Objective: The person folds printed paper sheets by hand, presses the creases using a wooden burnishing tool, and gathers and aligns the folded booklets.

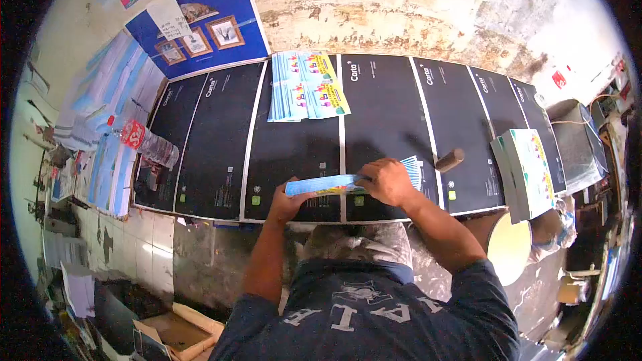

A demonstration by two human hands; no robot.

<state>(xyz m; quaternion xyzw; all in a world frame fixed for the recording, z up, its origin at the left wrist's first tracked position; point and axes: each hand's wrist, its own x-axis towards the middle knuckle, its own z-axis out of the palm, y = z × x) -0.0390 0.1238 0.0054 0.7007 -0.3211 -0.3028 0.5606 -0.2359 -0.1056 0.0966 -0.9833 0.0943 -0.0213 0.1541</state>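
Observation:
A thick stack of printed leaflets with pale blue edges is held just above the front of the black table. My left hand is closed around its left end. On the right part of the stack lies my right hand, fingers curled and closed on it. Something small and dark shows by the right fingertips, too unclear to name. Past the right hand, the leaflet edges spread in a fan. Overlapping piles of colourful leaflets lie farther back on the table.
A brown cylindrical piece stands on the table, right of my hands. Farther right is a tall stack of printed sheets. A plastic bottle lies at the left. A round stool stands below the table's right front.

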